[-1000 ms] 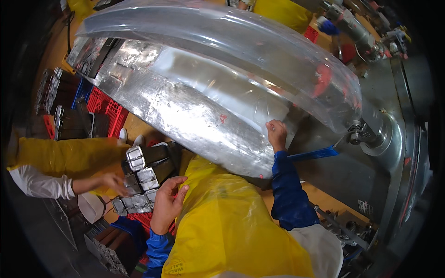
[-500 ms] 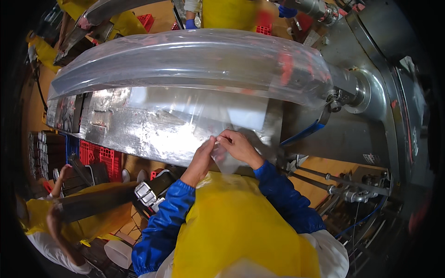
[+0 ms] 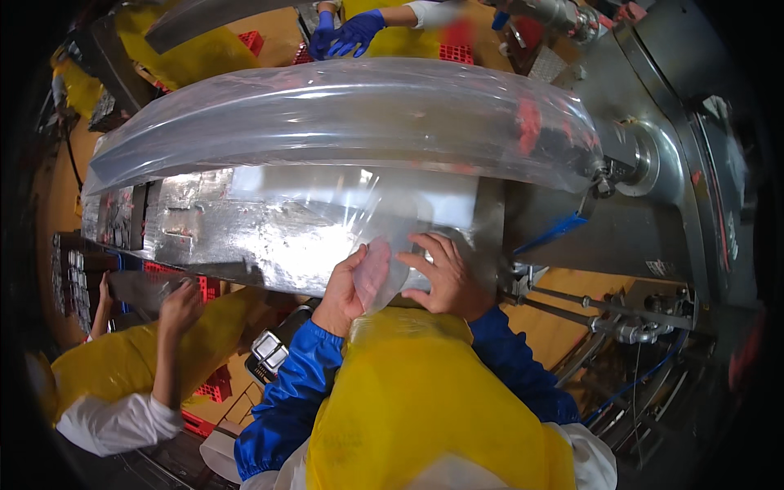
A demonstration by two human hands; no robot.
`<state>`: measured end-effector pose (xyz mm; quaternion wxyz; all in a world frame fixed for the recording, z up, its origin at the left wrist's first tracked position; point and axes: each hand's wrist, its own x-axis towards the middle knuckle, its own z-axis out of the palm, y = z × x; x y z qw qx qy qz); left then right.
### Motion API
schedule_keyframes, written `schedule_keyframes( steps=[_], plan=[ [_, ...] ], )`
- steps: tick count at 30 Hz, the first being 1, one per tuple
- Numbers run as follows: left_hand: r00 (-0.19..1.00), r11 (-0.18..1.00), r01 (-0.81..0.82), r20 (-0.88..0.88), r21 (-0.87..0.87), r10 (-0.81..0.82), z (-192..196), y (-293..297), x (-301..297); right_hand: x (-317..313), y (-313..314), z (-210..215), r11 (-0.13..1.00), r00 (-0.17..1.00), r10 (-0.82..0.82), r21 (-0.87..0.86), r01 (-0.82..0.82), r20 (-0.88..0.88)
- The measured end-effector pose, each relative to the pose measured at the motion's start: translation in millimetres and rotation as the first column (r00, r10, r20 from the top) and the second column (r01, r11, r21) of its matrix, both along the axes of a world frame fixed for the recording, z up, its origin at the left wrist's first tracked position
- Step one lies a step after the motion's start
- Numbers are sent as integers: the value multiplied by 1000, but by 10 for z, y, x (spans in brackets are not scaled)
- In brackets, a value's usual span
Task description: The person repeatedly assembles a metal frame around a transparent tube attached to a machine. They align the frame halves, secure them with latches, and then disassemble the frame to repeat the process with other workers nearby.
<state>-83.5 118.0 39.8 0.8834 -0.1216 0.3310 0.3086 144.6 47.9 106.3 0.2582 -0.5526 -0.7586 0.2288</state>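
A thin clear plastic bag point(image 3: 395, 220) rises from in front of my apron over the metal table point(image 3: 278, 237). My left hand point(image 3: 341, 287) holds its near end, and its fingers show pink through the film. I cannot tell whether those fingers are inside the bag or behind it. My right hand point(image 3: 445, 273) is open at the bag's right side, its fingers apart and the fingertips close to the film. Beyond both hands, a long metal tube covered in gathered clear film point(image 3: 343, 114) spans the table, with pink-red residue near its right end.
The tube joins a large steel machine point(image 3: 653, 155) at the right, with a blue bar point(image 3: 551, 233) below. Metal pipes point(image 3: 604, 322) run at lower right. A co-worker at left holds a dark metal mould point(image 3: 143, 290). Another person's blue-gloved hands point(image 3: 351, 33) are beyond the tube.
My fingertips were together at the film; now my hands are apart, with the left fingers spread under it and the right hand opened. The co-worker's long mould at left has moved away from me.
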Motion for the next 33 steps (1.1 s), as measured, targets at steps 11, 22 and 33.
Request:
schedule_keyframes(
  steps=[11,22,33],
  plan=[
    [997,999,-46,-55,14,47,778,-161,-155,-251,100,42,948,999,-48,313,52,-22],
    [547,695,494,-808,523,218,411,-699,-458,-493,70,133,993,983,94,82,-82,-160],
    [-179,357,932,-930,-56,322,878,-711,-615,-394,190,-238,995,981,-54,-88,38,-188]
  ],
)
